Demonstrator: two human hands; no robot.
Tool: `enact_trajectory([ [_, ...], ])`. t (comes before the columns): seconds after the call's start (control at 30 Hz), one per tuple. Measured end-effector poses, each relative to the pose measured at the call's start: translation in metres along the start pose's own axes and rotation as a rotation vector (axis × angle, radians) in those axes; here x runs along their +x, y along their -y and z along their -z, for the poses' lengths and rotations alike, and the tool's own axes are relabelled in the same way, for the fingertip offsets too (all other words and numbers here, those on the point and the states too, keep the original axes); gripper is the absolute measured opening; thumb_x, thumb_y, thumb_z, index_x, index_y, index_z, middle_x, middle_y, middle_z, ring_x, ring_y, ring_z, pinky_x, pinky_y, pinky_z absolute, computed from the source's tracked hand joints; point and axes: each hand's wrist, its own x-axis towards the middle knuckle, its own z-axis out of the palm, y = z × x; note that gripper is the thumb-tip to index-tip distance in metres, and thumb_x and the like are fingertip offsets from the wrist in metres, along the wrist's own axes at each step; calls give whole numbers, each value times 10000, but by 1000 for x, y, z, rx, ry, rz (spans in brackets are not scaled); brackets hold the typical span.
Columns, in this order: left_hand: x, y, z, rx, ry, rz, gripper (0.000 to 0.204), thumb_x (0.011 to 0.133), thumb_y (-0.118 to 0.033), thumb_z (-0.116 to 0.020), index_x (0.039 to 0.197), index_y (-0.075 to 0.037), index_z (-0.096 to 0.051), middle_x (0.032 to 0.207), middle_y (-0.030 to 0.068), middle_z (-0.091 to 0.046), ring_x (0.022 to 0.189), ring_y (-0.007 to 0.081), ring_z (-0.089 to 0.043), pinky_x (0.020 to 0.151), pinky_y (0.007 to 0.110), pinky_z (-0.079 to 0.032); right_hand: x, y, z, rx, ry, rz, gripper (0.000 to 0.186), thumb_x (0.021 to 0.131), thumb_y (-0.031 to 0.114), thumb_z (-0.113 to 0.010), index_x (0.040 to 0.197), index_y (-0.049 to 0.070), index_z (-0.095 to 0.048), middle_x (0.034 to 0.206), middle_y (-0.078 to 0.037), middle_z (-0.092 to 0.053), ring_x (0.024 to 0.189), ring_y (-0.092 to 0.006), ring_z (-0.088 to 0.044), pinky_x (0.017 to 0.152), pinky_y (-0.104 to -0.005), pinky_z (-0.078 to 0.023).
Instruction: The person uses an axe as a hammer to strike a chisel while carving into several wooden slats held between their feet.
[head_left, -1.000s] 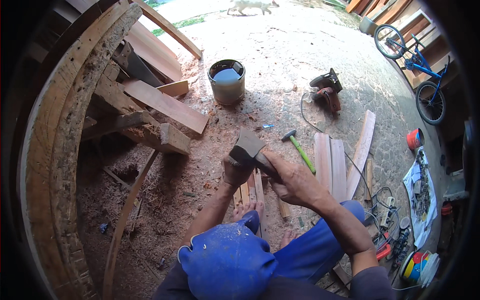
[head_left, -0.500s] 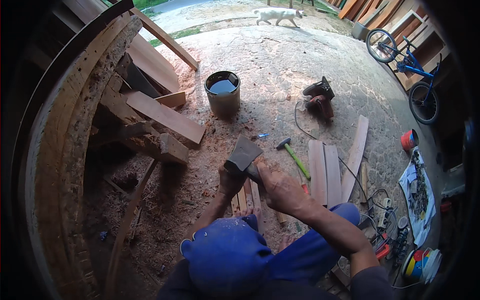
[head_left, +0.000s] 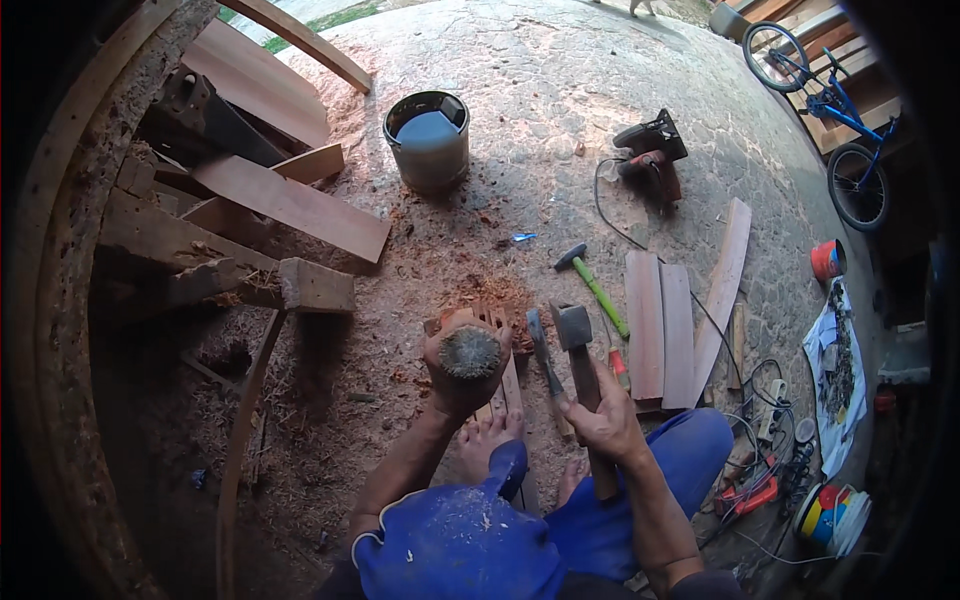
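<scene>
My left hand (head_left: 452,385) is closed around an upright round wooden handle (head_left: 470,353). Its top is frayed like a brush; its lower part is hidden. In my right hand (head_left: 610,420) is a hammer (head_left: 573,328) with a blocky grey head and wooden handle, held head up above my bent knee. A slim tool with a bluish metal end (head_left: 543,350) shows just left of the hammer; I cannot tell whether my fingers touch it. Narrow wooden strips (head_left: 510,390) lie beneath my left hand, beside my bare foot (head_left: 490,440). Reddish shavings (head_left: 490,290) surround their far end.
Ahead stands a bucket of liquid (head_left: 428,140). A green-handled hammer (head_left: 595,290), boards (head_left: 675,330) and a corded power tool (head_left: 652,160) lie to the right. Rough timber (head_left: 320,285) fills the left. Cables (head_left: 745,440) and a bicycle (head_left: 830,110) are farther right.
The hammer has moved down and right, away from my left hand. The frayed handle end now shows in my left hand. My view has tilted down; the white animal has nearly left at the top.
</scene>
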Motion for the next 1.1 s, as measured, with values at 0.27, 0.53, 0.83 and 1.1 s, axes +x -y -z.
enact_trajectory([
  [0.27, 98, -3, 6, 80, -30, 124, 265, 863, -173, -829, 863, -30, -606, 793, 40, -640, 673, 164, -612, 627, 304, -488, 14, 6, -2, 247, 39, -77, 580, 877, 61, -685, 1408, 33, -451, 737, -8, -550, 525, -93, -539, 459, -273, -454],
  [0.53, 64, 46, -6, 129, -74, 74, 246, 902, -88, -772, 709, -38, -627, 591, -30, -580, 529, 68, -515, 500, 277, -413, 3, 10, 2, 182, 18, -112, 573, 884, 55, -683, 1404, 33, -447, 732, -11, -552, 497, -95, -535, 438, -268, -448],
  [0.83, 53, 45, -18, 188, -80, -14, 213, 858, -120, -813, 806, -41, -622, 685, 18, -620, 594, 169, -585, 624, 309, -470, 12, -10, -3, -106, -82, 191, 616, 881, 59, -696, 1441, 25, -441, 825, -46, -627, 673, -131, -637, 622, -287, -534],
  [1.1, 28, 63, -17, 309, 138, -135, 301, 807, -167, -841, 1028, -56, -669, 931, 56, -675, 882, 192, -670, 801, 364, -535, 15, 52, -10, -270, -129, 615, 707, 869, 53, -681, 1505, 47, -372, 1022, -188, -715, 838, -301, -743, 717, -392, -590],
])
